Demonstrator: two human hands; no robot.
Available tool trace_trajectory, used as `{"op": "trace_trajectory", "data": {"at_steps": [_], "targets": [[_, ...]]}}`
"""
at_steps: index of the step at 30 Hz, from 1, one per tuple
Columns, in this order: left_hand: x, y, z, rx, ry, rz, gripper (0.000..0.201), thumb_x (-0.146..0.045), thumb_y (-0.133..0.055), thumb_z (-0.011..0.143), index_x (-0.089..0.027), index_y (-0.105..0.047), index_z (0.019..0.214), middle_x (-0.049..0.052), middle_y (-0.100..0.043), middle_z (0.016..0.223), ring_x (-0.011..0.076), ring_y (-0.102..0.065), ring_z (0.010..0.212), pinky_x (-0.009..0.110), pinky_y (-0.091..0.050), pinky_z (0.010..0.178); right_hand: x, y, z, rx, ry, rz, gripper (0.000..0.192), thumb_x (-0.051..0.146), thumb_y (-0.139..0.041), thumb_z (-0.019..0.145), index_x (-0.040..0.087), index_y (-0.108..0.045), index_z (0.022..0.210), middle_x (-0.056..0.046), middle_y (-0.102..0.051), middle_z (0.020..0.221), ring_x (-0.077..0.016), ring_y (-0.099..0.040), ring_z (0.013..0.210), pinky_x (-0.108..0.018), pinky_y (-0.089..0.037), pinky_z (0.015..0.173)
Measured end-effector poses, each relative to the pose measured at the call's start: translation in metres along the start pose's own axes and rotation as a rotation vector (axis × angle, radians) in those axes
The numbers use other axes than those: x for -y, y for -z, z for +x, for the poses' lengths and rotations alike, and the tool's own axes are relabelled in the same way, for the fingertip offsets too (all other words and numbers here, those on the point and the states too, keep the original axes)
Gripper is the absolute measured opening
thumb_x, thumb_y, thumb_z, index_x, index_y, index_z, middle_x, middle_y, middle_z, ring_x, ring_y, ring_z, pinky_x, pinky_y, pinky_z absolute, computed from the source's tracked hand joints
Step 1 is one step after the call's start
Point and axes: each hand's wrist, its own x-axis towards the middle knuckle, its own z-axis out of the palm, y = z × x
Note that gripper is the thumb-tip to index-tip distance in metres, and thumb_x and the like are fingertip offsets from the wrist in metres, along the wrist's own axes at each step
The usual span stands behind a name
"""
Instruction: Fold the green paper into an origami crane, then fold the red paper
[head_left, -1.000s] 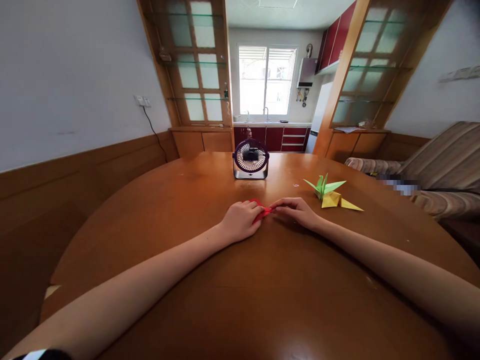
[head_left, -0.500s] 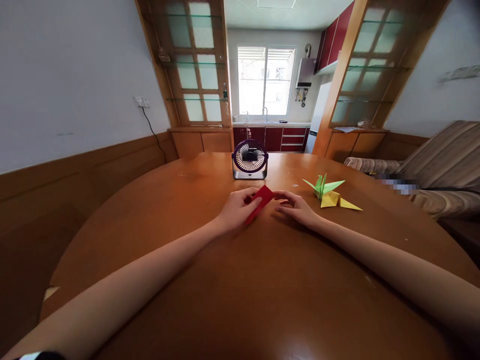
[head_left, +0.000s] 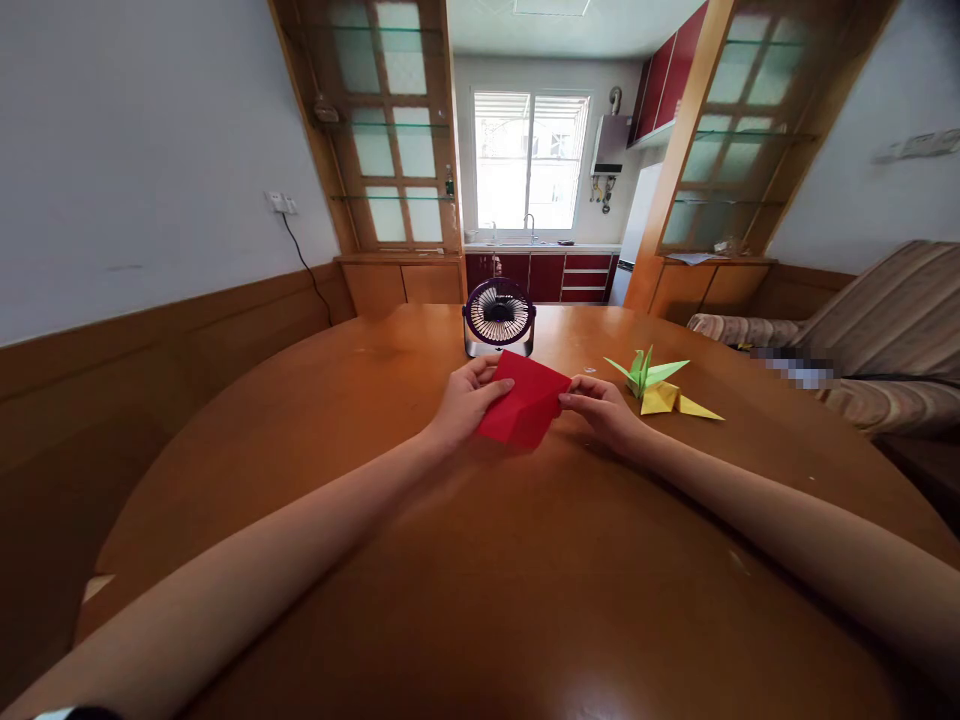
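Fingertips first: the left hand [head_left: 463, 402] had its thumb laid across the near upper face of the red paper [head_left: 525, 405] and its other fingers tucked behind, pinching the left edge, while the right hand [head_left: 602, 409] nipped the right corner between thumb and forefinger, the remaining fingers curled loosely under. Both grips were closed on the sheet, light and at the edges only, which seemed meant to leave the middle free so the crease running down it could show. The paper was lifted just clear of the table [head_left: 420, 560], tilted up toward the camera, its lower corner hanging close to the wood, about midway between the 2 hands. Both forearms lay stretched out flat on the tabletop, likely to steady the wrists for fine work. Moving outward, a small desk fan [head_left: 499, 318] stood right behind the paper, upright and facing this way. Off to the right of the right hand, near but not touching it, sat a green paper crane [head_left: 646, 370] with a yellow paper crane [head_left: 675, 402] resting against its near side, the 2 touching. Beyond the table edge on the right was a striped sofa [head_left: 885, 330].
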Motion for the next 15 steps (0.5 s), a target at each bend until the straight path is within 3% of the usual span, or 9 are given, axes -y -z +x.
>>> {"op": "trace_trajectory", "data": {"at_steps": [7, 11, 15], "targets": [[0.007, 0.01, 0.005, -0.017, 0.018, 0.023, 0.048, -0.029, -0.072, 0.069, -0.019, -0.053, 0.111, 0.005, -0.068, 0.096, 0.0154, -0.065, 0.077, 0.03, -0.051, 0.069, 0.004, -0.002, -0.001, 0.003, -0.032, -0.074, 0.027, 0.041, -0.072, 0.073, 0.018, -0.061, 0.081, 0.001, -0.059, 0.07, -0.0119, -0.053, 0.06, -0.029, -0.046, 0.063], [0.008, 0.018, 0.009, -0.022, 0.069, 0.141, 0.039, -0.04, -0.073, 0.07, -0.017, -0.06, 0.098, 0.001, -0.066, 0.077, 0.0132, -0.062, 0.067, 0.027, -0.048, 0.063, 0.001, -0.002, -0.002, 0.017, -0.056, -0.119, 0.032, 0.042, -0.072, 0.073, 0.017, -0.064, 0.091, 0.0, -0.061, 0.072, -0.0114, -0.052, 0.059, -0.028, -0.045, 0.06], [0.017, 0.03, 0.016, 0.025, 0.119, 0.258, 0.035, -0.033, -0.076, 0.065, -0.014, -0.063, 0.091, 0.0, -0.063, 0.068, 0.0112, -0.056, 0.058, 0.024, -0.042, 0.057, -0.005, -0.001, -0.003, 0.027, -0.06, -0.227, 0.043, 0.042, -0.069, 0.076, 0.017, -0.062, 0.11, 0.0, -0.06, 0.07, -0.012, -0.054, 0.059, -0.027, -0.046, 0.058]]}}
